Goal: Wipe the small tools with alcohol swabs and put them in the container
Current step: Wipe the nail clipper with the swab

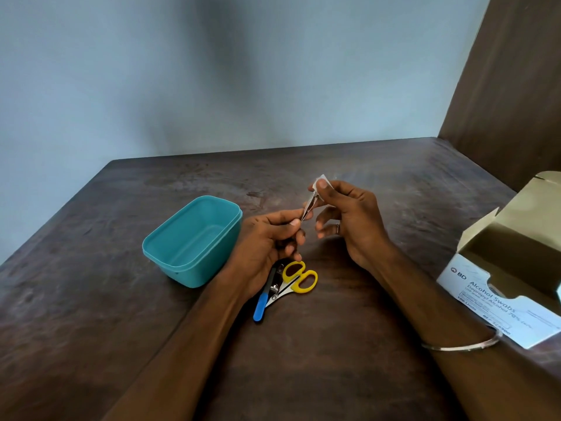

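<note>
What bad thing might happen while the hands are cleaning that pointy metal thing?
The left hand pinches only the lower end of the tweezers, so they might slip and fall on the table. The right hand rubs the swab near the tip, which could poke a finger. The scissors lie just under the left hand and might get knocked. The teal container looks empty, so nothing is safely stored yet.

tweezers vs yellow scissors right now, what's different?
The tweezers are held up off the table, left hand at the lower end, right hand pinching a white swab round the tip. The yellow scissors lie flat on the table, untouched, beside a blue-handled tool. The tweezers are bare metal; the scissors have yellow plastic loops. Neither is in the teal container yet.
</note>
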